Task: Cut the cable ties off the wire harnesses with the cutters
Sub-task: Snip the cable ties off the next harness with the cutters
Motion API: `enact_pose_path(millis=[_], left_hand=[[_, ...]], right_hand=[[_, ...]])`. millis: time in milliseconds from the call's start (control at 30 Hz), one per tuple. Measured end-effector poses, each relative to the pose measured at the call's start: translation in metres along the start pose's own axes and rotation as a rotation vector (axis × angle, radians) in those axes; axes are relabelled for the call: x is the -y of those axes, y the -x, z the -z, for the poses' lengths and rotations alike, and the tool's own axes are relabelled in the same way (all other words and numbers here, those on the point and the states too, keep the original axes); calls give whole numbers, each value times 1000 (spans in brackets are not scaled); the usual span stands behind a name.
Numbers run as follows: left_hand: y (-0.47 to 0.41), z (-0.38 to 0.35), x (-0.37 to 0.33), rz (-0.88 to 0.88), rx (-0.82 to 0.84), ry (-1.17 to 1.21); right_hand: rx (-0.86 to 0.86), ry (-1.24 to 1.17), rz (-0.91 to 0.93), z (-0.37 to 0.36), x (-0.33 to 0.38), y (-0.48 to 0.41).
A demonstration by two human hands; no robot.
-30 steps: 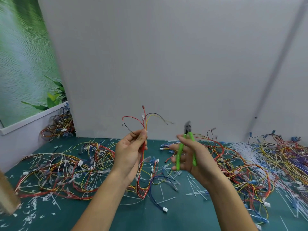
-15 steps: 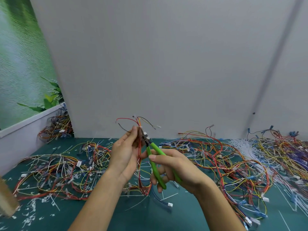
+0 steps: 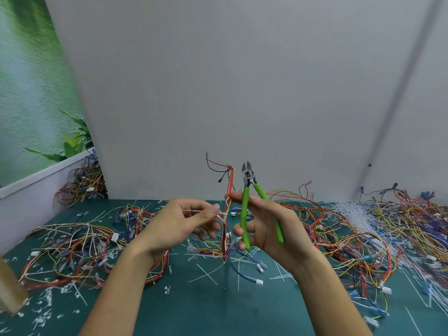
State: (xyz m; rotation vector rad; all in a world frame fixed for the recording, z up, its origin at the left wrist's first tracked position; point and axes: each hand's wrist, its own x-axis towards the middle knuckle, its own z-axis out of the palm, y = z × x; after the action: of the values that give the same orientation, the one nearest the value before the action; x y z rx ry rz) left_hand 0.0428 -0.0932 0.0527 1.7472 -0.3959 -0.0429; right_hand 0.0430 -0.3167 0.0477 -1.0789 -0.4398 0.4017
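Midway by the look of it. Left hand (image 3: 184,221) pinching a white cable tie (image 3: 219,214) where it meets the upright harness (image 3: 228,214). Right hand (image 3: 264,224) closed round the green-handled cutters (image 3: 249,204), blades up and clear, also steadying that harness. Cut ties (image 3: 242,267) littering the bench (image 3: 218,309); tangled harnesses (image 3: 72,251) lying left and right, likely pending. No legible writing or brand.

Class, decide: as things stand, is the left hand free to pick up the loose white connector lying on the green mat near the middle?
Probably not yet: the left hand is pinching a cable tie on the held harness. Nothing blocks the connector itself.
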Motion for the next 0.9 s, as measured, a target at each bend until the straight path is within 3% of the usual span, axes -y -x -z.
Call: enact_pose_path(millis=[300, 633, 833, 900], left_hand=[[-5, -9, 3, -27, -92, 67], [-5, 1, 8, -26, 85, 167], [-10, -12, 12, -15, 2, 5], [-13, -17, 12, -9, -106, 134]], right_hand=[[17, 9, 4, 0, 1, -1], [0, -60, 50, 1, 1, 0], [34, -26, 19, -5, -2, -1], [42, 12, 12, -6, -4, -1]])
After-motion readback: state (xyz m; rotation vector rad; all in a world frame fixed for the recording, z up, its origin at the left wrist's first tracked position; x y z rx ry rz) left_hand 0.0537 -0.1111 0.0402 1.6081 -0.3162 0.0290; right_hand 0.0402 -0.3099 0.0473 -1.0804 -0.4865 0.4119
